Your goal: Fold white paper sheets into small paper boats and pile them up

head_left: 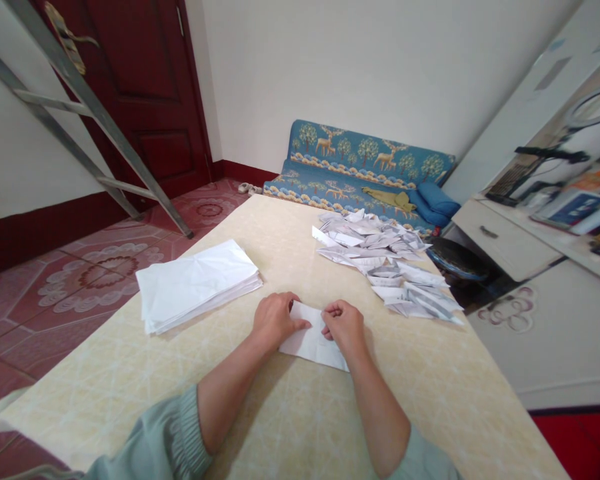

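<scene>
A white sheet of paper (pixel 314 345) lies on the table in front of me, with a crease or fold showing across it. My left hand (pixel 276 321) grips its left edge, thumb on top and fingers curled at the far side. At the upper right of the sheet, my right hand (pixel 345 327) is closed with its fingertips pinching the paper. To the left sits a stack of white paper (pixel 197 283). Farther off on the right is a loose heap of folded papers (pixel 375 250), some with faint print.
The table (pixel 300 420) has a pale yellow patterned cover. Beyond it stands a blue sofa (pixel 360 163) with deer and trees. A metal ladder (pixel 100 113) leans near a dark red door (pixel 150 80) at left. On the right is a white cabinet (pixel 555 327) with a cluttered top.
</scene>
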A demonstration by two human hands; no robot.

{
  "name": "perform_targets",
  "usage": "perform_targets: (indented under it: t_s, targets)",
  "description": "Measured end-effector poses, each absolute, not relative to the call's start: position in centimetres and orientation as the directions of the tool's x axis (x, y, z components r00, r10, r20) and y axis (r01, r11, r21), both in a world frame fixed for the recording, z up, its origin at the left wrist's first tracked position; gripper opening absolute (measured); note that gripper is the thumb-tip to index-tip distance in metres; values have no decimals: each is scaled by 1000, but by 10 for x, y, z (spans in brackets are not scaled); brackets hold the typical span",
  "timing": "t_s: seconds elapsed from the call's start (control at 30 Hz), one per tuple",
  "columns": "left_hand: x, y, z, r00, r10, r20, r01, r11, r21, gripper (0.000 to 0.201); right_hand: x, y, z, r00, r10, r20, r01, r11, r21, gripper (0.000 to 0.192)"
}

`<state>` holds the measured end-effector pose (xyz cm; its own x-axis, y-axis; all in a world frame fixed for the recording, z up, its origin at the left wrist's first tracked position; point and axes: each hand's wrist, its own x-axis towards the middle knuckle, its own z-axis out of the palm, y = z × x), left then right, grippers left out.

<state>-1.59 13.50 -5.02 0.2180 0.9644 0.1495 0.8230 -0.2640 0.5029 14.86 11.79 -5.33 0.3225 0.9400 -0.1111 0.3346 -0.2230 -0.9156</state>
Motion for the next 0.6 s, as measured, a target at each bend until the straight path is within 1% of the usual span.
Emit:
perform_targets:
  t_s: [0.1, 0.17, 0.27, 0.33, 0.43, 0.5, 0.6]
  targets:
    - [-15, 136, -49, 227, 960, 162, 860, -275, 429, 43, 147, 120, -52, 331, 936, -117, 339, -234, -911, 5]
    - [-14, 135, -49, 232, 958, 167, 863, -282, 419, 37, 147, 120, -52, 335, 934, -123, 340, -242, -909, 5]
    - [-11, 135, -50, 229, 961, 154, 826, -275, 492, 27, 148, 122, -54, 340, 931, -136, 340, -256, -905, 6]
    - [-9, 134, -52, 237, 961, 146, 779, -277, 562, 26, 148, 123, -55, 341, 929, -145, 337, -265, -903, 6]
    - [-8, 132, -54, 284, 944, 171, 684, -324, 654, 19, 149, 125, -56, 342, 926, -158, 331, -276, -903, 6]
    - [-8, 131, -54, 333, 918, 216, 617, -385, 686, 14, 149, 125, -55, 344, 925, -164, 324, -281, -904, 6]
    - [-9, 128, -52, 411, 874, 257, 556, -464, 690, 16, 149, 124, -54, 345, 922, -176, 308, -288, -907, 6]
